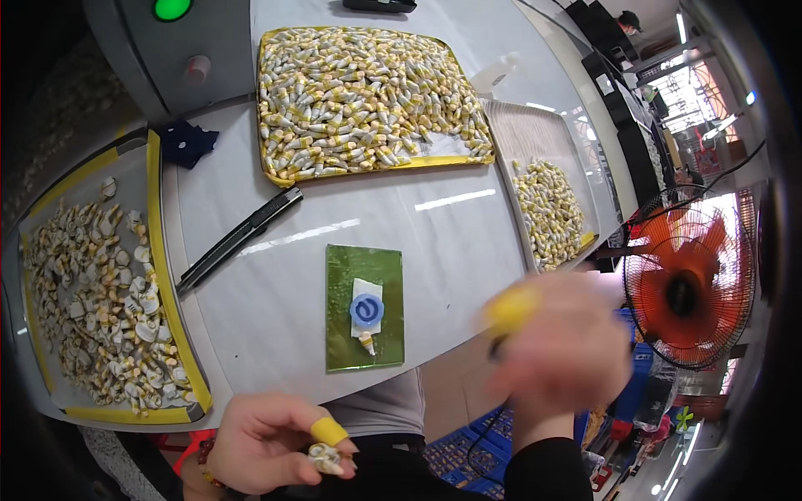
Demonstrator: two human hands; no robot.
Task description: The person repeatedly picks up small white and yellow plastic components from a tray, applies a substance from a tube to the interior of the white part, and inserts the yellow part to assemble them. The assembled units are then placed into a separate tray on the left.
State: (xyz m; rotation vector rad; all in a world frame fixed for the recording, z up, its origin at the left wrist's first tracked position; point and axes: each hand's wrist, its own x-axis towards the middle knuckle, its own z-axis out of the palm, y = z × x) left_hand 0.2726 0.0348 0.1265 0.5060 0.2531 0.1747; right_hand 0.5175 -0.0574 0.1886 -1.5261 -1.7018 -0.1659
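The left hand is pinching a small white-and-yellow piece in its fingers below the table edge, and, with the blurred right hand moving unreadably nearby, it is risking slipping to the floor.

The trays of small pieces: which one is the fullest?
The yellow-rimmed tray at the top centre; pieces cover nearly its whole floor, unlike the half-bare right tray and looser left tray.

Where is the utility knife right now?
In the head view, the utility knife lies diagonally on the white table, left of centre, between the left tray and the green mat.
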